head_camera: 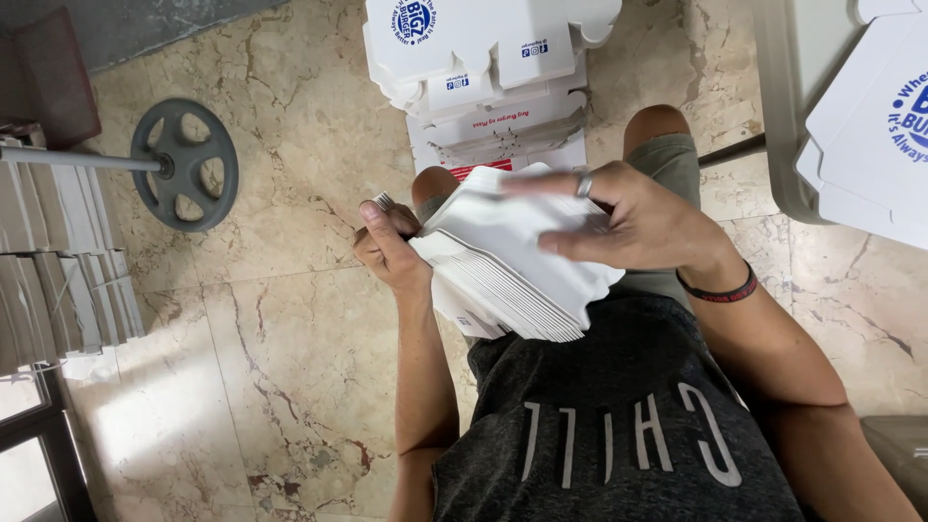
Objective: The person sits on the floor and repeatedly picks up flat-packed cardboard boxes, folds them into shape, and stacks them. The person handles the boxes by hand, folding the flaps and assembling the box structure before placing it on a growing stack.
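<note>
1. Head view, hands: the left hand (387, 246) grips the near edge of a thick stack of flat white cardboard box blanks (512, 261), fingers curled shut around its side. The right hand (628, 217) lies spread over the top of the stack, fingers long and slightly blurred, a ring on one finger and a dark band on the wrist.

2. Head view, where the stack sits: it rests tilted over the person's knees, between the two hands and just above the dark shirt (619, 416).

3. Head view, surroundings: beyond the hands, a pile of folded white boxes with blue print (483, 58) stands on the marble floor (290, 319). More flat blanks (870, 135) lie to the right of the right hand on a pale tabletop (778, 116). Far left of the left hand, a grey weight plate on a bar (184, 164).

4. Step in hand, as I judge it: peeling the top blank off the stack.

5. Next move calls for the right fingers to catch one sheet only, while the left hand steadies the rest from sliding off the knees.
</note>
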